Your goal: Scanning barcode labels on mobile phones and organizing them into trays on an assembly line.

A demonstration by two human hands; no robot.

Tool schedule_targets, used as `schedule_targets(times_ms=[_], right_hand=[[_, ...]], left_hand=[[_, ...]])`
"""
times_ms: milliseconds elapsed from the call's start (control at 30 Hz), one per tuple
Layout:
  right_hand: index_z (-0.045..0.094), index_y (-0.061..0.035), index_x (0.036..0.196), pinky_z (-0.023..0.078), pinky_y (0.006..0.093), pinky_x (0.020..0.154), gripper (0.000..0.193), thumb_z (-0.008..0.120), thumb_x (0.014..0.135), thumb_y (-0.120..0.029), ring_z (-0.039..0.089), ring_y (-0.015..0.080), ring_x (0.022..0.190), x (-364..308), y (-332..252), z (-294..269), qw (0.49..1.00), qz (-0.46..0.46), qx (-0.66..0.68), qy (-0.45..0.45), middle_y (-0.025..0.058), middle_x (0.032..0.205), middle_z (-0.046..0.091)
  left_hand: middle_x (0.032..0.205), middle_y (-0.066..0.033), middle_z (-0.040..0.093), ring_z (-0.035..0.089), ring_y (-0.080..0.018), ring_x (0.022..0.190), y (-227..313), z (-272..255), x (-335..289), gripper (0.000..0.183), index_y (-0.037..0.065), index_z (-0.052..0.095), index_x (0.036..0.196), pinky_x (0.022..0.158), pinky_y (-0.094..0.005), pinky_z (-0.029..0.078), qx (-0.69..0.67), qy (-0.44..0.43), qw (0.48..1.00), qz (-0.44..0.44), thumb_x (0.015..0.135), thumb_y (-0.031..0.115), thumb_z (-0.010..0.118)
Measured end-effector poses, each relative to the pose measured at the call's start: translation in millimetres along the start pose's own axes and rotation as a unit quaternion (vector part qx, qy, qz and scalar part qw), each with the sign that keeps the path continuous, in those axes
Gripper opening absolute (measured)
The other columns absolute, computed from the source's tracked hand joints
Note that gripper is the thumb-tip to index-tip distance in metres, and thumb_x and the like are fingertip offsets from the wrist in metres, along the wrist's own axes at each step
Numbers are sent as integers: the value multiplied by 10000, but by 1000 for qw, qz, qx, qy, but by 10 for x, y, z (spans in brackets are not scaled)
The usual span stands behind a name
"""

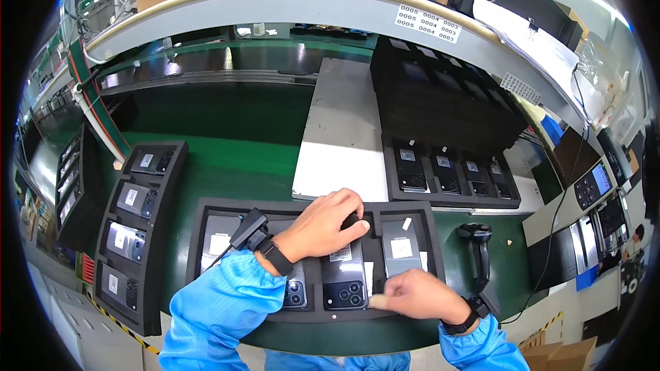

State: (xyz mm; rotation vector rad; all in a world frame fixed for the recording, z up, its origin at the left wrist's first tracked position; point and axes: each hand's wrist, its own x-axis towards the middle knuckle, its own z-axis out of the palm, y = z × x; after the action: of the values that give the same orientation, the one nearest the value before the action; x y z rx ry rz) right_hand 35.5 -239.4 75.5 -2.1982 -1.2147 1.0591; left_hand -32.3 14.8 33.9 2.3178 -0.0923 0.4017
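Note:
A black foam tray (434, 233) lies in front of me, holding several smartphones in separate slots. A dark smartphone (345, 273) sits in a middle slot, its camera block toward me and a white label on its back. My left hand (324, 225) curls over this phone's far end, thumb and fingers closed round something dark that I cannot make out. At its near right corner is my right hand (421, 295), fingers curled together and slightly blurred; what they hold, if anything, is hidden. Right of it lies a grey phone (401, 247) with a white label.
Another foam tray of phones (141, 233) stands at the left. At the back right, a phone tray (454, 199) adjoins a stack of black trays (440, 106). A handheld scanner (478, 251) rests right of my tray, near a label printer (591, 185). A shelf (275, 17) spans overhead.

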Motion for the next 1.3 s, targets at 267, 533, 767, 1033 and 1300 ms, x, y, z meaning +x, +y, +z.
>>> schedule_targets(times_ms=[267, 533, 767, 1033, 1300], right_hand=[[549, -48, 1331, 410, 460, 1031, 615, 769, 767, -159, 529, 359, 1206, -446, 1315, -167, 755, 182, -121, 618, 204, 1254, 593], [634, 53, 1234, 547, 330, 757, 493, 710, 766, -79, 691, 221, 812, -483, 1593, -418, 842, 125, 95, 517, 142, 935, 711], [463, -19, 1481, 446, 287, 505, 591, 592, 969, -285, 524, 160, 566, -265, 338, -170, 677, 1, 736, 3, 53, 758, 555], [566, -38, 1208, 479, 283, 508, 292, 648, 985, -208, 604, 170, 575, 335, -676, 521, 778, 49, 608, -150, 90, 806, 650], [512, -10, 1266, 493, 290, 523, 314, 594, 996, -150, 612, 169, 572, 59, -536, 407, 830, 29, 541, -134, 126, 809, 649]], left_hand=[[1327, -153, 569, 532, -349, 1232, -13, 92, -88, 290, 96, 674, 1059, 1064, -447, 390, 147, -19, 988, 28, 917, 349, 664], [1235, -149, 614, 576, -354, 1181, 26, -445, -230, 320, 57, 641, 1109, 1017, -451, 445, 74, -50, 995, -51, 915, 311, 662], [1211, -134, 660, 580, -327, 1197, -159, -696, -618, 261, 92, 717, 1086, 1052, -453, 405, 111, -34, 990, -86, 913, 278, 658], [1294, -168, 652, 581, -338, 1225, -257, -663, -649, 256, 122, 789, 1051, 1102, -444, 358, 126, -12, 987, -96, 931, 288, 635], [1277, -156, 660, 589, -346, 1199, -317, -664, -666, 246, 156, 797, 1027, 1075, -460, 375, 134, -12, 986, -96, 923, 316, 642]])
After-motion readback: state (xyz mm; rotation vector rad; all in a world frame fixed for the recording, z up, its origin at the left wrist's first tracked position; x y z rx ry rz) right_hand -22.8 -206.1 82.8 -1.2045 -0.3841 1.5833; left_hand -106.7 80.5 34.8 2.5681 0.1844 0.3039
